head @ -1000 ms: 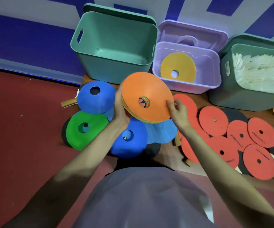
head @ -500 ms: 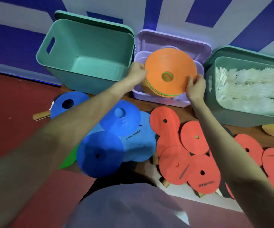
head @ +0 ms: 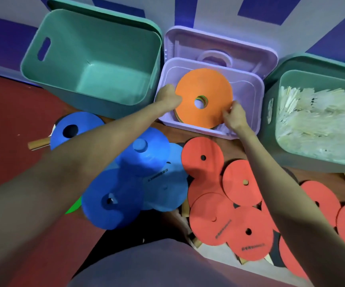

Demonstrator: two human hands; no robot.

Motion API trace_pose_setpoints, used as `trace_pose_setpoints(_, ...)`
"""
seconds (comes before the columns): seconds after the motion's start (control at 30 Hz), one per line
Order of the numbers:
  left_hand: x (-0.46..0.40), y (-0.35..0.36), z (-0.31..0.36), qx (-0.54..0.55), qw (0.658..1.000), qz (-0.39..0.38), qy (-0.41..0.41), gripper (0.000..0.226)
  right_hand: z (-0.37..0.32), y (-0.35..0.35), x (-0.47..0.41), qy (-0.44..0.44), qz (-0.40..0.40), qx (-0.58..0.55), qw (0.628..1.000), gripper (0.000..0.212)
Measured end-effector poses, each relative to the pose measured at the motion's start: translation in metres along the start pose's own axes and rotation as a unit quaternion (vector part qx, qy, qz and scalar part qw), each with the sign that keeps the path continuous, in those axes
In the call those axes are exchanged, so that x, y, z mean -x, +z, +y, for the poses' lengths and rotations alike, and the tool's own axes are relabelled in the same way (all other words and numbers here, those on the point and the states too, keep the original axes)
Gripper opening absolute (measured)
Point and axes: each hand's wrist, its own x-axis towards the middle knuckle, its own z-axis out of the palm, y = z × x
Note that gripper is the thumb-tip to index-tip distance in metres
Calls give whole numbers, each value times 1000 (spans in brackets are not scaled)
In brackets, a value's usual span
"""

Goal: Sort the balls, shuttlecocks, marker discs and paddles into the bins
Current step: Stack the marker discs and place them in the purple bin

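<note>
Currently both hands reach forward into a lilac plastic bin (head: 248, 129). The left hand (head: 168, 96) and the right hand (head: 234, 117) each pinch an opposite edge of a stack of soft flat marker discs (head: 204, 96), orange on top, held level just inside the bin's walls. Gripping both sides probably keeps the loose stack together while it is lowered.

Left of the left hand stands an open teal plastic bin (head: 97, 65), nothing visible inside. Right of the right hand, a dark green bin (head: 270, 129) holds white feathered shuttlecocks (head: 320, 121), blurred and cut off at the frame edge.

Nearer the body, under the left forearm, lie blue domed marker discs (head: 146, 154); a sliver of green disc (head: 73, 208) peeks out. Beneath the right forearm sit red-faced round paddles (head: 202, 158), overlapping, most handles hidden. Whether the stack touches the bin floor cannot be told. No balls can be seen.
</note>
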Motion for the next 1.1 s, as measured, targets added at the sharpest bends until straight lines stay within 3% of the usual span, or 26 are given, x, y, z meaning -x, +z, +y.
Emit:
trace_pose_setpoints(0.1, 3, 2, -4, -2, 1000, -19, -7, 14, -1, 3, 1, 16, -25, 55, 998, 19)
trace_pose_setpoints(0.2, 14, 0, -9, 22, 999, -15, 20, 39, -7, 5, 14, 6, 10, 117, 993, 32)
trace_pose_setpoints(0.3, 37, -11, -18, 131, 988, 25, 82, 34, -23, 13, 48, -90, 56, 66, 992, 42)
trace_pose_setpoints(0.43, 92, -35, -49, 260, 949, 63, 169, 27, -46, 38, 115, -228, 77, -27, 970, 33)
trace_pose_setpoints(0.6, 149, -49, -136, 169, 971, 64, 159, 21, -54, 100, 205, -286, -69, 9, 956, 34)
trace_pose_setpoints(0.73, 175, -50, -218, 105, 985, 68, 122, 19, -53, 155, 262, -356, -184, 96, 911, 44)
trace_pose_setpoints(0.93, 214, -59, -293, 79, 987, 69, 123, 17, -74, 199, 308, -326, -209, 127, 913, 42)
trace_pose_setpoints(1.1, 229, -72, -329, 92, 986, 57, 123, 15, -86, 227, 322, -310, -163, 190, 917, 44)
